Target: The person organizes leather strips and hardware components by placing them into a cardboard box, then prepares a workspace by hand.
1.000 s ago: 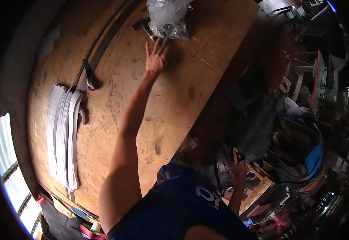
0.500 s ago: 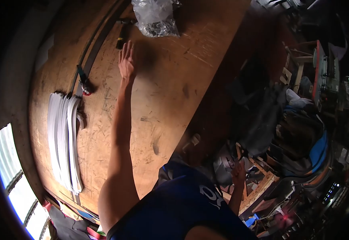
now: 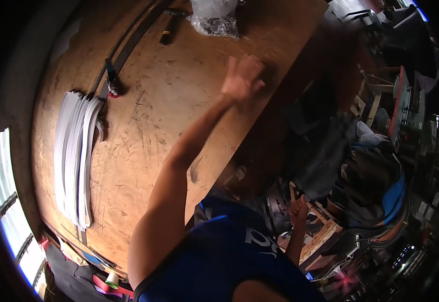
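Observation:
My left hand (image 3: pixel 242 78) is over the bare wooden tabletop (image 3: pixel 164 110), near its right edge. Its fingers are spread and somewhat blurred, and no object shows in it. Beyond it lies a clear plastic bag (image 3: pixel 213 17) with small dark pieces inside. To the bag's left is a hammer (image 3: pixel 166 32) with a black and yellow handle. Low on the right, off the table, my right hand (image 3: pixel 298 211) has its fingers curled; whatever they may hold is hidden. A wooden frame (image 3: pixel 325 234) is close to that hand.
A bundle of white strips (image 3: pixel 73 161) lies along the table's left side. Above it sits a green-and-red hand tool (image 3: pixel 112 80) beside long dark strips (image 3: pixel 129 45). On the right are dark material (image 3: pixel 315 156) and a cluttered wooden rack (image 3: pixel 380 95).
My left hand has swept right, from beside the hammer to near the table's right edge, with its fingers now spread. My right hand stays low, fingers curled. The view has shifted slightly.

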The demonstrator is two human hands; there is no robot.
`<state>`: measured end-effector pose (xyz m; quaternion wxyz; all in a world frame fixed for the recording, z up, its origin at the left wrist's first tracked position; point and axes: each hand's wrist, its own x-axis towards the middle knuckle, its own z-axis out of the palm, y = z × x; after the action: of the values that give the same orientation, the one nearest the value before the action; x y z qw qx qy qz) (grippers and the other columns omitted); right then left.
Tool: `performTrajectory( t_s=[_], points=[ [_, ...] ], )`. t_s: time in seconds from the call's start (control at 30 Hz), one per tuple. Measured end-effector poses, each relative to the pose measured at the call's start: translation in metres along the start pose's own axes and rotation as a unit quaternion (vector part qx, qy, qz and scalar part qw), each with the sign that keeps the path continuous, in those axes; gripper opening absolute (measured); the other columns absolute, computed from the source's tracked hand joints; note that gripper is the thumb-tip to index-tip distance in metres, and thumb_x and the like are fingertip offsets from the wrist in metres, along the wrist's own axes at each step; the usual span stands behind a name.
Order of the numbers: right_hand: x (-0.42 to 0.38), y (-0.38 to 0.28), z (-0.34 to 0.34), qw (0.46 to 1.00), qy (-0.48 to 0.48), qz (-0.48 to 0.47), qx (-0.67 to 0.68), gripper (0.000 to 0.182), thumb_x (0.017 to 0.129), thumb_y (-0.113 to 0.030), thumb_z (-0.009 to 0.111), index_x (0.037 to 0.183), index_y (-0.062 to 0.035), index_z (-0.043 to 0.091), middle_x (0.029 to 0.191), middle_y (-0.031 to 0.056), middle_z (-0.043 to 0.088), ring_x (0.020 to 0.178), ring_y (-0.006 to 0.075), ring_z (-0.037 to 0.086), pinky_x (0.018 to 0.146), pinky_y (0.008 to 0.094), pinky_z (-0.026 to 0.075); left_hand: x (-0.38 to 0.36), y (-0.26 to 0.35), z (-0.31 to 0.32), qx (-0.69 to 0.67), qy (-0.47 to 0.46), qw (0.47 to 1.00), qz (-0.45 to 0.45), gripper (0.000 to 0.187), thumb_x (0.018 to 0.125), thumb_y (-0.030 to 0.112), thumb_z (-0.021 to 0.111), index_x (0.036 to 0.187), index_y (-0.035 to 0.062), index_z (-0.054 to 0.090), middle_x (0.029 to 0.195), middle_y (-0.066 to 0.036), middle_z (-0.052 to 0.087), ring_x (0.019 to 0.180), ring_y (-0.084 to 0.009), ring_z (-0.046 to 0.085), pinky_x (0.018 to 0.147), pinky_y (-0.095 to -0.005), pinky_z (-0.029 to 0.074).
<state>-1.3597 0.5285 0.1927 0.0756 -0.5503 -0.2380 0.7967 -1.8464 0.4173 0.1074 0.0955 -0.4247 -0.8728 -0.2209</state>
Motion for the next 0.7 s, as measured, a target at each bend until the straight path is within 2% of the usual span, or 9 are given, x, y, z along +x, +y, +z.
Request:
performTrajectory(
  t_s=[0.13,0.2,0.3,0.33,0.43,0.53,0.57,0.63,0.7],
  points=[
    [0.003,0.005,-0.01,0.999,0.027,0.034,0.009,0.047,0.099,-0.038,0.033,0.059,-0.0136,0.034,0.048,-0.002,0.027,0.038,0.0101,0.024,0.035,0.0262,0.024,0.018,-0.055,0.025,0.133,0.054,0.958,-0.247,0.065,0.087,0.051,0.044,0.136,0.0106,0.033,0.144,-0.019,0.022,0.132,-0.0433,0.016,0.102,-0.0628,0.01],
    [0.013,-0.001,-0.013,0.999,0.016,0.042,-0.019,0.047,0.099,-0.038,0.032,0.059,-0.0137,0.035,0.048,-0.0019,0.028,0.037,0.0102,0.026,0.035,0.026,0.025,0.016,0.008,0.024,-0.014,-0.037,0.999,-0.017,0.053,0.085,0.05,0.045,0.126,0.0167,0.044,0.138,-0.011,0.032,0.13,-0.0301,0.023,0.103,-0.0579,0.014],
    [0.015,-0.004,-0.01,0.995,0.01,0.088,-0.055,0.048,0.099,-0.038,0.031,0.058,-0.0143,0.037,0.047,-0.0014,0.032,0.036,0.0108,0.031,0.034,0.0255,0.029,-0.027,0.105,0.067,-0.148,-0.195,0.883,0.4,0.048,0.094,0.05,0.025,0.131,0.0247,0.043,0.149,-0.001,0.02,0.139,-0.0165,0.009,0.111,-0.052,-0.004],
    [0.022,-0.008,-0.01,0.995,-0.012,0.086,-0.047,0.047,0.099,-0.038,0.031,0.058,-0.0141,0.037,0.048,-0.0014,0.032,0.036,0.0108,0.031,0.034,0.0257,0.029,-0.05,0.129,0.063,-0.187,-0.128,0.886,0.404,0.048,0.095,0.048,0.023,0.133,0.0246,0.04,0.149,-0.001,0.021,0.139,-0.0178,0.012,0.112,-0.0514,0.0],
    [0.035,-0.009,-0.006,0.995,-0.031,0.088,-0.044,0.046,0.099,-0.038,0.033,0.059,-0.0138,0.036,0.048,-0.0017,0.03,0.036,0.0102,0.028,0.034,0.0259,0.028,-0.09,0.116,0.004,-0.238,-0.01,0.941,0.241,0.046,0.094,0.045,0.032,0.129,0.0197,0.047,0.144,-0.004,0.032,0.136,-0.0204,0.022,0.111,-0.0539,0.007],
    [0.036,-0.006,-0.002,0.988,0.012,0.088,-0.125,0.045,0.098,-0.039,0.035,0.059,-0.0147,0.035,0.048,-0.0027,0.028,0.037,0.0089,0.026,0.035,0.0242,0.026,-0.132,-0.002,-0.071,-0.215,0.028,0.973,-0.075,0.049,0.081,0.033,0.061,0.123,0.0124,0.049,0.132,-0.012,0.041,0.127,-0.0317,0.033,0.1,-0.0545,0.026],
    [0.039,-0.003,0.0,0.988,0.013,0.086,-0.124,0.045,0.098,-0.039,0.035,0.059,-0.0147,0.035,0.048,-0.0027,0.028,0.037,0.0089,0.026,0.035,0.0242,0.026,-0.146,-0.038,-0.107,-0.095,-0.045,0.973,-0.204,0.056,0.081,0.037,0.061,0.128,0.012,0.044,0.134,-0.013,0.037,0.128,-0.0348,0.03,0.102,-0.0559,0.023],
    [0.042,-0.001,-0.002,0.982,-0.002,0.114,-0.153,0.044,0.098,-0.038,0.036,0.059,-0.016,0.035,0.048,-0.0034,0.028,0.037,0.0087,0.027,0.036,0.0237,0.026,-0.206,-0.127,-0.105,0.187,0.031,0.939,-0.288,0.067,0.088,0.048,0.049,0.14,0.0118,0.029,0.147,-0.016,0.02,0.135,-0.0367,0.017,0.105,-0.0611,0.01],
    [0.043,-0.002,0.003,0.98,-0.003,0.106,-0.167,0.044,0.098,-0.038,0.036,0.059,-0.0169,0.034,0.047,-0.0041,0.028,0.037,0.0085,0.027,0.037,0.0232,0.026,-0.226,-0.131,-0.11,0.171,0.015,0.887,-0.428,0.069,0.089,0.052,0.041,0.142,0.0107,0.023,0.148,-0.021,0.014,0.136,-0.0414,0.01,0.104,-0.0627,0.007]
  ],
)
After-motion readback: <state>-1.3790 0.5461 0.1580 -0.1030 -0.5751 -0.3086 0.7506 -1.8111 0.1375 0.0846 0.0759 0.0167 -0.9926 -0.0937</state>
